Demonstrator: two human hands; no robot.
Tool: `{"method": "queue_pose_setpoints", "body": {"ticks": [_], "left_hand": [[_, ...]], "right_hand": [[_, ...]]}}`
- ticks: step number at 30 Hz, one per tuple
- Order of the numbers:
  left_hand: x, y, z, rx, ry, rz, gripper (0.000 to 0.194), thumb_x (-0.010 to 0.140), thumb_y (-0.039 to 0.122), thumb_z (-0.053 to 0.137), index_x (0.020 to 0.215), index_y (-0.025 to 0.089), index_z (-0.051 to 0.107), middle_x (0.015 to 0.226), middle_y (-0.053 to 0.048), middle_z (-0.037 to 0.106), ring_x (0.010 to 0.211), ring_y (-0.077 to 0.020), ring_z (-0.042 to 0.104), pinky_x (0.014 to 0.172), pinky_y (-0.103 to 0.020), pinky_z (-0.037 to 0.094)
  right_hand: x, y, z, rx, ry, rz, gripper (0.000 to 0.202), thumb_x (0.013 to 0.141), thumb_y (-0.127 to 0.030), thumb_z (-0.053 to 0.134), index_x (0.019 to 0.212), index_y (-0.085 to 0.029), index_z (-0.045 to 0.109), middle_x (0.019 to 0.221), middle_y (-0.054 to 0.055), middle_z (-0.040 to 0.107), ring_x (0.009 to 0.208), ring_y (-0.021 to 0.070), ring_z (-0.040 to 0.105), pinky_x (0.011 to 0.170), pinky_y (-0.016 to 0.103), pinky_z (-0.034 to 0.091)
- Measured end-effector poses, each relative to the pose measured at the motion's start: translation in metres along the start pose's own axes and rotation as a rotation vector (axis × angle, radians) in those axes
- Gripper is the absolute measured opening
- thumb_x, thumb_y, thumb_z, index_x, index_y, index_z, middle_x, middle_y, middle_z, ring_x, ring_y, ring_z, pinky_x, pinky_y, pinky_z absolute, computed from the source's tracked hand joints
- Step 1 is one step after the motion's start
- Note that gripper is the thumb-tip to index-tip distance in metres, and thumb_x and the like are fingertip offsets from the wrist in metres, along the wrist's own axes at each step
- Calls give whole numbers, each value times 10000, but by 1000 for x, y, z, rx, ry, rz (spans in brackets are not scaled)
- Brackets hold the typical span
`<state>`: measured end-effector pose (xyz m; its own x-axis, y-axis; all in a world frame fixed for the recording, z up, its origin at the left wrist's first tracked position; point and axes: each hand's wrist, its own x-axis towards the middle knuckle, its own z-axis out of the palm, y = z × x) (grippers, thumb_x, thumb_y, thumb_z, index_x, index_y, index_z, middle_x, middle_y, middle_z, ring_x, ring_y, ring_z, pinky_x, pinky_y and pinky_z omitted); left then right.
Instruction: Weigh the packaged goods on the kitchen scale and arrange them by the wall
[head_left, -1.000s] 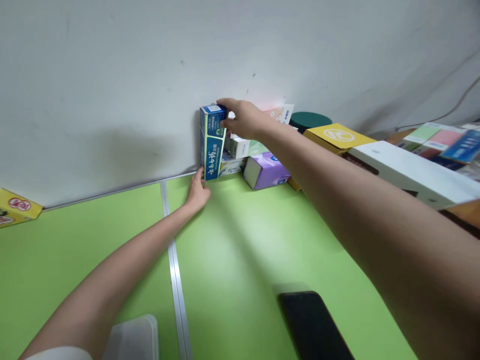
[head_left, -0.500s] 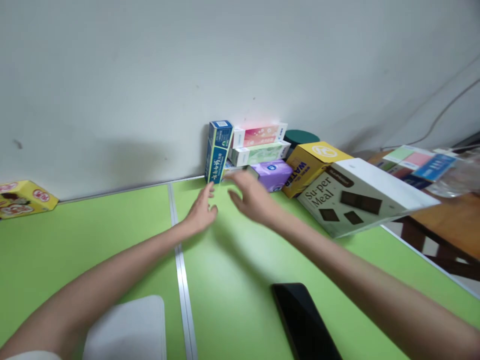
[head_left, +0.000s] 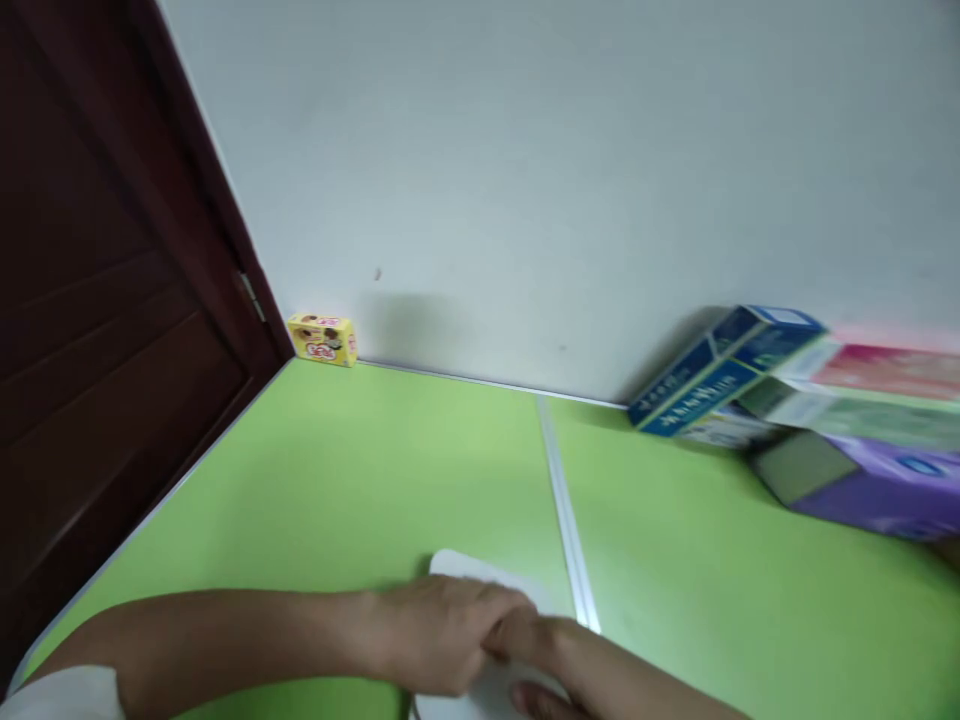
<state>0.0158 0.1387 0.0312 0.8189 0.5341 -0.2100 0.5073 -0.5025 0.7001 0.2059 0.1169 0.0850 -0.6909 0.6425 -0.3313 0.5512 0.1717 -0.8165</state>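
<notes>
My left hand (head_left: 442, 635) and my right hand (head_left: 551, 655) meet low in the view, over a flat white thing with rounded corners (head_left: 454, 563) on the green table (head_left: 360, 480). The fingers of both hands are curled in and touch each other. Blur and overlap hide whether anything lies between them. The right thumb shows lower down, beside the white thing. Much of that thing is covered by the hands, so its kind is unclear.
A blue toothpaste box (head_left: 724, 370) leans tilted at the wall. Beside it are a red-and-white box (head_left: 892, 370), a green-and-white box (head_left: 870, 410) and a purple pack (head_left: 885, 485). A yellow snack box (head_left: 322, 340) stands near the dark door (head_left: 97, 330).
The view has swung left. Both hands have come back from beside the blue toothpaste box and met over the white thing. The box stood nearly upright and now leans. The phone is out of view.
</notes>
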Motion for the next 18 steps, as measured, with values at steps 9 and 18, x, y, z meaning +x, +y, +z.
{"method": "queue_pose_setpoints", "body": {"ticks": [9, 18], "left_hand": [[-19, -165, -117, -299, 1099, -486, 734, 668, 39, 544, 1380, 184, 437, 1440, -116, 470, 1418, -261, 302, 1197, -440, 203], [-20, -290, -235, -387, 1424, -640, 789, 688, -10, 546, 1427, 169, 335, 1505, -111, 407, 1408, -249, 346, 1139, -351, 318]], "right_hand": [[193, 15, -43, 420, 478, 35, 718, 801, -328, 578, 1464, -221, 323, 1449, 167, 477, 1314, 263, 493, 1088, 472, 413], [380, -12, -65, 491, 603, -8, 863, 709, -208, 583, 1493, -177, 223, 1538, 174, 334, 1408, 281, 354, 1121, 509, 334]]}}
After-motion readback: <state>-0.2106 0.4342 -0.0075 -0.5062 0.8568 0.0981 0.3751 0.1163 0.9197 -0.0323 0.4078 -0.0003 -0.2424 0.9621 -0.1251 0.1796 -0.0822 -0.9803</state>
